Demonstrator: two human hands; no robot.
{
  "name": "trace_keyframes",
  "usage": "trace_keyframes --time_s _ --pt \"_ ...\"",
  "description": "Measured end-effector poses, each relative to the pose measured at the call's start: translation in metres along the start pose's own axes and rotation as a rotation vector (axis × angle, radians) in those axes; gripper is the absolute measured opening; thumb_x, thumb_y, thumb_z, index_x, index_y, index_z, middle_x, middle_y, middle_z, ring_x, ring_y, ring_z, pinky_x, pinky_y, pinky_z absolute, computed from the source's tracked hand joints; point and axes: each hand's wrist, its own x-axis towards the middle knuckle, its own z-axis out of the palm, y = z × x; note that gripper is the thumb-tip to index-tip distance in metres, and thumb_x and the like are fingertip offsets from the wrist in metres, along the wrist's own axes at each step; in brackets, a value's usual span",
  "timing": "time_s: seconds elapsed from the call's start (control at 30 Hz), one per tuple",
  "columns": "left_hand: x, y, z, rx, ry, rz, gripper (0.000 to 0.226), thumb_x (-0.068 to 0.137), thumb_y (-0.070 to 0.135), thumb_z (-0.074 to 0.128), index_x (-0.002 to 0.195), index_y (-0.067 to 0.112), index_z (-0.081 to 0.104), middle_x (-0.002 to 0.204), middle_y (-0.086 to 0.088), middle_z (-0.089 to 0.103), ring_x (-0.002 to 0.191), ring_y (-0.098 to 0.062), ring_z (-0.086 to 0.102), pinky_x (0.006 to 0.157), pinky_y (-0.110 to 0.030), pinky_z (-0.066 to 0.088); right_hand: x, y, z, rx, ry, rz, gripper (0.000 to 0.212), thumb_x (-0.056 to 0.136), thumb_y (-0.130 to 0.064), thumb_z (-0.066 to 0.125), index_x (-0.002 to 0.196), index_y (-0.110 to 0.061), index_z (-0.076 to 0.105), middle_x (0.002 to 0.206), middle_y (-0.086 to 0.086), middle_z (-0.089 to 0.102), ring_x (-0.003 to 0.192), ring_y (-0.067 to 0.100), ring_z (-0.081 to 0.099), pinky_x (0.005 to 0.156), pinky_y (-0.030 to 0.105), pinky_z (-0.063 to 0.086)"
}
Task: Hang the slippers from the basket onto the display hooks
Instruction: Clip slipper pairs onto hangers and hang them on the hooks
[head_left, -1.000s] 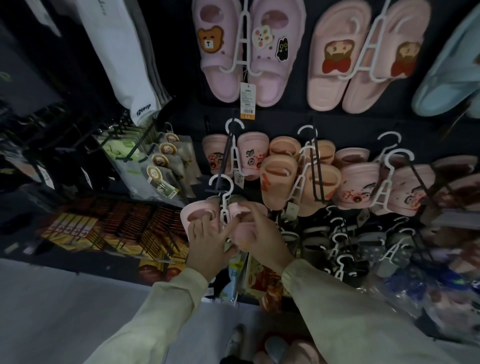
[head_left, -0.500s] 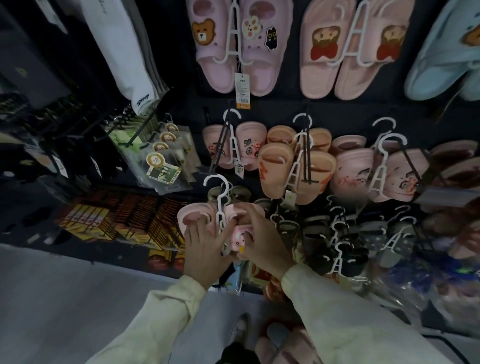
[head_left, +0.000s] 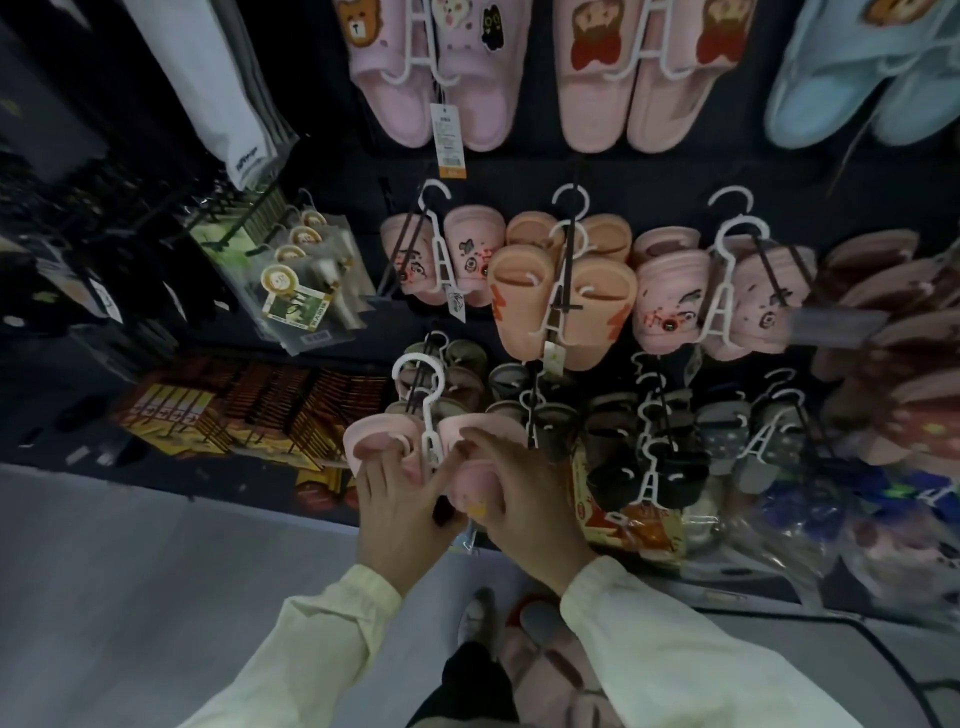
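Pink slipper pair btwn L hand & R hand, fingers tight round it.

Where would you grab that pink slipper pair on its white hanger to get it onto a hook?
By the slipper bodies, one in each hand, coming from below, as the left hand and right hand do. The white hanger joins the pink slipper pair and sticks up above it, so a low grip probably leaves its top free to catch.
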Motion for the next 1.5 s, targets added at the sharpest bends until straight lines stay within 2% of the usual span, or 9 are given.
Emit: trace_keyframes --time_s 0.27,0.63,0.83,1.0,1.1,1.23,1.37,1.43,1.5 --pt "-0.003 0.032 0.009 -0.024 -0.045 0.062 0.103 0.057 0.057 0.085 0.145 0.036 0.035 0.109 -0.022 0.042 0.097 -0.038 0.043 0.080 -0.050 0.044 -0.025 0.040 -0.037 -0.011 0.109 0.094 0.061 0.078 -0.043 0.044 0.132 -0.018 0.057 0.124 0.007 0.061 0.116 0.022 0.058 0.098 0.032 0.048" --pt "0.041 0.060 0.021 0.006 -0.104 0.268 0.094 0.066 0.059 0.080 0.149 0.039 0.041 0.116 -0.027 0.047 0.106 -0.044 0.049 0.085 -0.055 0.044 0.003 0.162 -0.108 -0.515 0.293 0.367 0.070 0.086 -0.017 0.065 0.150 -0.026 0.037 0.151 0.019 0.033 0.127 0.041 0.045 0.099 0.052 0.047" --pt "0.070 0.058 0.024 -0.064 -0.008 0.375 0.103 0.060 0.058 0.084 0.149 0.036 0.036 0.122 -0.026 0.044 0.111 -0.043 0.044 0.087 -0.057 0.043 0.037 0.206 -0.128 -0.220 0.406 0.672 0.071 0.086 -0.016 0.069 0.149 -0.026 0.039 0.145 0.019 0.037 0.130 0.041 0.041 0.106 0.047 0.039" --pt "0.091 0.051 0.024 -0.102 0.054 0.435 0.114 0.051 0.048 0.086 0.146 0.037 0.023 0.119 -0.024 0.042 0.107 -0.042 0.044 0.083 -0.057 0.047 0.061 0.218 -0.135 -0.386 0.316 0.668 0.071 0.085 -0.019 0.070 0.148 -0.024 0.037 0.143 0.021 0.036 0.123 0.045 0.046 0.100 0.055 0.045" --pt "0.100 0.046 0.026 -0.084 0.063 0.437 0.105 0.051 0.046 0.085 0.142 0.034 0.035 0.118 -0.023 0.041 0.108 -0.041 0.043 0.084 -0.058 0.048 0.072 0.234 -0.134 -0.069 0.502 0.756 0.050 0.087 -0.023 0.070 0.130 -0.007 0.050 0.126 0.023 0.053 0.109 0.041 0.057 0.093 0.053 0.051" --pt "0.104 0.038 0.031 -0.071 0.007 0.437 0.094 0.053 0.049 0.084 0.139 0.037 0.048 0.114 -0.025 0.047 0.107 -0.041 0.044 0.085 -0.056 0.046 0.087 0.239 -0.140 0.778 0.673 0.921 0.029 0.092 -0.039 0.066 0.089 -0.012 0.055 0.066 0.004 0.056 0.047 0.015 0.054 0.047 0.028 0.047" --pt "0.105 0.033 0.031 -0.080 0.007 0.463 0.094 0.055 0.049 0.084 0.141 0.040 0.047 0.116 -0.024 0.046 0.109 -0.041 0.043 0.087 -0.054 0.043 0.104 0.242 -0.141 1.069 0.625 0.967 0.061 0.066 -0.066 0.080 0.093 -0.013 0.064 0.080 0.008 0.066 0.075 0.028 0.061 0.066 0.037 0.053" --pt "0.105 0.033 0.030 -0.082 0.030 0.477 0.098 0.054 0.048 0.085 0.142 0.037 0.042 0.117 -0.023 0.043 0.108 -0.040 0.043 0.087 -0.053 0.042 0.112 0.245 -0.140 1.177 0.738 0.966 0.058 0.090 -0.054 0.063 0.128 -0.011 0.060 0.118 0.013 0.066 0.111 0.033 0.061 0.089 0.044 0.052" --pt "0.104 0.032 0.029 -0.067 0.013 0.482 0.106 0.054 0.050 0.086 0.145 0.034 0.035 0.118 -0.023 0.041 0.109 -0.041 0.044 0.087 -0.056 0.045 0.119 0.247 -0.137 1.250 0.812 0.976 0.054 0.096 -0.047 0.055 0.139 -0.015 0.053 0.128 0.008 0.059 0.120 0.027 0.056 0.082 0.039 0.050"
